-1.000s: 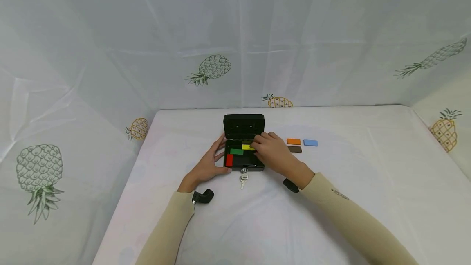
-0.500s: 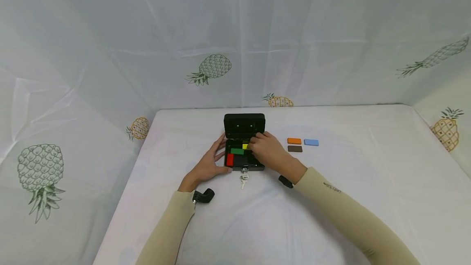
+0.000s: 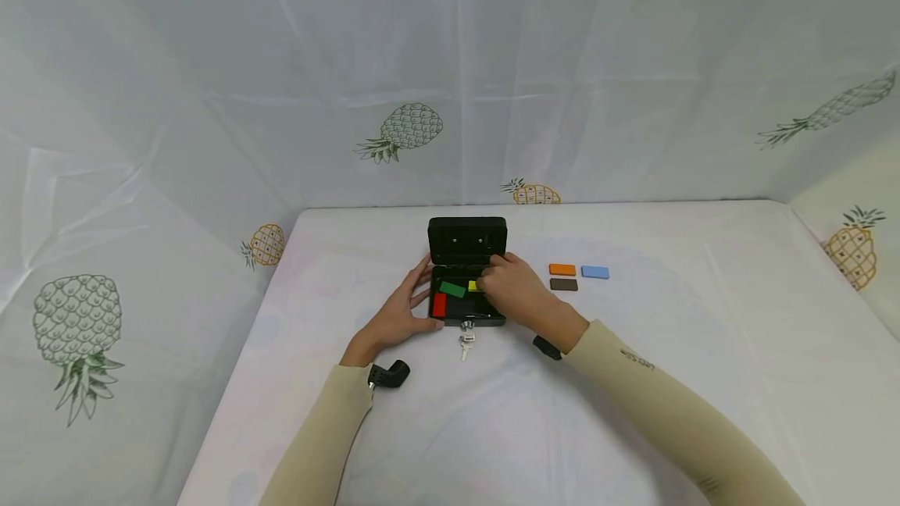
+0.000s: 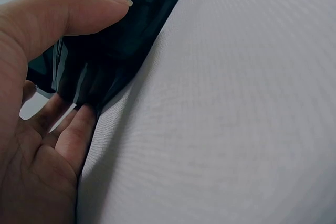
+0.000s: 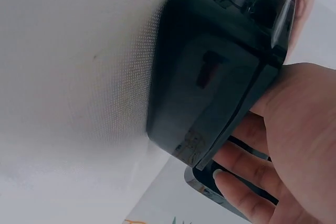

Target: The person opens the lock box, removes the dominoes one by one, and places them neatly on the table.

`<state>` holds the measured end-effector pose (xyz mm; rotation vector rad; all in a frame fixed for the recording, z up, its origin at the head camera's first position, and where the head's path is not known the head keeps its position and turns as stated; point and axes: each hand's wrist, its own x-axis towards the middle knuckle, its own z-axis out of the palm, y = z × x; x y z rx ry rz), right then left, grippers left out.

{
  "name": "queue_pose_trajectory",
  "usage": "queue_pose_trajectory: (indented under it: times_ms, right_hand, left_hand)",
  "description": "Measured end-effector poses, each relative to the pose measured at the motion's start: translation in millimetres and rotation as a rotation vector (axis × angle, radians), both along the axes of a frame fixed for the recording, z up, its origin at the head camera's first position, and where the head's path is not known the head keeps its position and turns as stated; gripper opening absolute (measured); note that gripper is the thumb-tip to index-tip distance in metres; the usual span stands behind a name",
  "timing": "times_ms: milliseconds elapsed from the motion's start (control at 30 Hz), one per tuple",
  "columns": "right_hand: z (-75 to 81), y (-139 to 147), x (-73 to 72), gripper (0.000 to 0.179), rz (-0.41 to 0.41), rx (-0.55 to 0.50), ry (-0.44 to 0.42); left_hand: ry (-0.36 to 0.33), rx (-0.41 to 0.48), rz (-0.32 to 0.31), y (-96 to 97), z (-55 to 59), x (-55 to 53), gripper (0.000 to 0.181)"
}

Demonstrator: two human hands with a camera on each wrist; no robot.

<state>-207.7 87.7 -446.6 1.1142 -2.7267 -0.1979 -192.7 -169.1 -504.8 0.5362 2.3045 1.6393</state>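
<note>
A small black cash box (image 3: 467, 240) stands with its lid raised on the white-covered table. Inside it lie a red block (image 3: 439, 304), a green block (image 3: 452, 289) set at a slant, and a yellow block (image 3: 474, 286). My left hand (image 3: 396, 320) holds the box's left end, thumb at the front corner and fingers along the side. My right hand (image 3: 515, 287) reaches over the right wall, its fingertips pinching the yellow block, whose right end they hide. In the right wrist view that hand's fingers (image 5: 247, 163) bend over the box's edge.
Keys (image 3: 466, 342) hang from the lock at the box's front. Right of the box lie an orange block (image 3: 562, 269), a blue block (image 3: 594, 272) and a brown block (image 3: 563, 284). A pineapple-print cloth (image 3: 598, 84) hangs behind the table.
My right hand has moved left and further into the box. The yellow block has shifted slightly toward the front, and the green block has turned from level to slanted. My left hand stays put.
</note>
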Motion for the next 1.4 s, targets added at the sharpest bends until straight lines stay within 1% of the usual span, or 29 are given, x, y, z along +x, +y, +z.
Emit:
queue_pose_trajectory:
  times_ms: [167, 300, 533, 667, 767, 967, 1100, 1300, 1400]
  right_hand:
    - [0.1, 0, 0.6, 0.013, -0.007, -0.015, 0.013]
    - [-2.0, -3, -0.6, 0.015, -0.013, -0.004, 0.013]
    - [-3.0, -5, -0.6, 0.017, -0.023, 0.008, -0.025]
    - [-1.9, -4, -0.5, 0.018, -0.008, -0.008, -0.017]
    - [1.6, -2, 0.9, 0.017, 0.011, -0.024, 0.007]
    - [15.0, 6, 7.5, 0.017, 0.053, -0.089, 0.045]
    - [20.8, 17, 11.2, 0.020, 0.063, -0.152, 0.068]
    - [26.9, 40, 16.1, 0.025, 0.052, -0.236, 0.111]
    - [26.5, 53, 16.2, 0.027, 0.038, -0.266, 0.118]
  left_hand:
    - [0.002, 0.004, 0.000, -0.3, 0.5, 1.0, 0.123]
    - [-0.001, 0.009, -0.005, -0.4, 0.4, 1.7, 0.123]
    - [0.003, 0.011, -0.015, 0.2, -1.2, 1.6, 0.123]
    - [0.000, 0.010, -0.011, 0.7, -1.3, 1.6, 0.123]
    - [-0.005, 0.006, -0.011, 0.7, -1.1, 2.0, 0.123]
    - [-0.009, 0.001, -0.004, 0.8, -1.5, 2.1, 0.124]
    - [-0.004, 0.004, -0.007, 0.7, -1.5, 1.4, 0.124]
    - [0.001, 0.019, -0.020, -0.5, 0.7, 0.1, 0.124]
    - [0.004, 0.012, -0.018, -1.0, 3.0, 0.2, 0.124]
